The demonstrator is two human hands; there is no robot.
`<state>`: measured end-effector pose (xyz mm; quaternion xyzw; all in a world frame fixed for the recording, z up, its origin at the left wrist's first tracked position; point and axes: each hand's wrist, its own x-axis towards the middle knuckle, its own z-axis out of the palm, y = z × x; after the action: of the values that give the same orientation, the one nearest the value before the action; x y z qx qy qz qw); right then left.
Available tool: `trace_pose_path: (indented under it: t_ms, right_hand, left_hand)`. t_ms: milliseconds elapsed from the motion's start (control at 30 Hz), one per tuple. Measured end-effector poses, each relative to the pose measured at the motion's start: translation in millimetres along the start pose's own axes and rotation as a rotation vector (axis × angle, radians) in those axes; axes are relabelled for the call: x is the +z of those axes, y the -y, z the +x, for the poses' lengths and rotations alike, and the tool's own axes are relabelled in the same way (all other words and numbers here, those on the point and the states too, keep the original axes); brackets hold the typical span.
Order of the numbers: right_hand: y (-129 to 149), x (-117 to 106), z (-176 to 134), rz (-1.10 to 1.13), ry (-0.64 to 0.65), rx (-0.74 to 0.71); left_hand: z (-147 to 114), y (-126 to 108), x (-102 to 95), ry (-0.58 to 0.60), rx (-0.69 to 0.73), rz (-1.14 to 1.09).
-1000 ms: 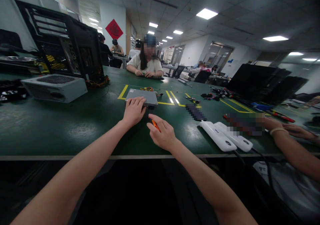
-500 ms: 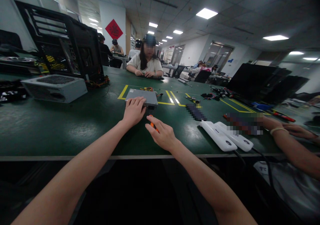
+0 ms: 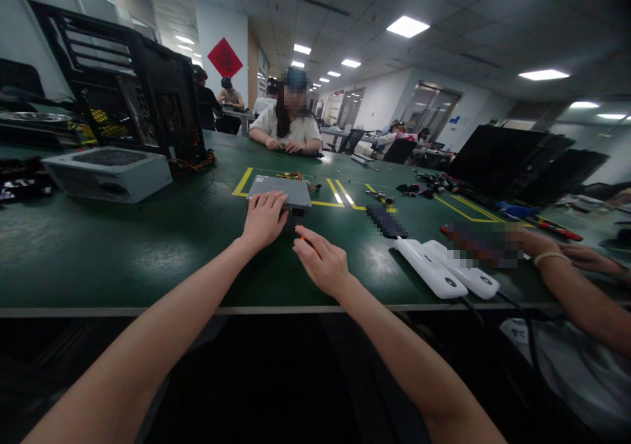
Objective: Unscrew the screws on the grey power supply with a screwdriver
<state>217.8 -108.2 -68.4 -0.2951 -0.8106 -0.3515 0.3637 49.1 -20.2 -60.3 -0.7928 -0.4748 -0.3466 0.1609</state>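
Note:
A flat grey computer power supply unit (image 3: 288,191) lies on the green table, its socket side facing me. My left hand (image 3: 266,217) is closed on its near left part, fingers over the top and thumb down at the front face. Just in front of the unit and apart from it, my right hand (image 3: 323,256) pinches a small orange-handled tool (image 3: 304,235). Most of that tool is hidden by the fingers, so its exact kind does not show. Coloured wires (image 3: 294,176) come out behind the unit.
A larger power supply (image 3: 111,171) and an open black computer case (image 3: 123,82) stand at left. White power banks or similar devices (image 3: 434,270) with cables lie at right, beside a co-worker's arm (image 3: 566,266). Another person (image 3: 290,125) sits opposite. Black monitors (image 3: 507,164) stand far right.
My right hand has shifted slightly right and its fingers have drawn closer together around the orange-handled tool. My left hand and the power supply unit stay put.

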Motion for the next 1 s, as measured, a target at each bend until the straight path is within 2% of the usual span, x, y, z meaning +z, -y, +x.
trace_pose_path:
  t_ms: [100,333,500,733,1000]
  right_hand:
    - [-0.8,1.0,-1.2,0.024,-0.027,0.055]
    - [1.3,0.5,-0.7,0.029,0.051,0.005]
    - [-2.5,2.3,-4.0,0.021,-0.012,0.085]
    - [2.1,-0.1,-1.1,0.031,0.072,-0.016]
    - [-1.4,1.7,-2.7,0.015,0.003,0.067]
  left_hand:
    - [-0.4,-0.6,-1.0,0.003,0.004,0.004]
    - [-0.1,-0.4,-0.8,0.013,-0.007,-0.002]
    - [-0.2,-0.9,-1.5,0.011,-0.006,-0.009]
    - [-0.3,-0.8,-1.6,0.016,-0.009,-0.008]
    - [-0.7,-0.6,-1.9,0.014,-0.002,-0.008]
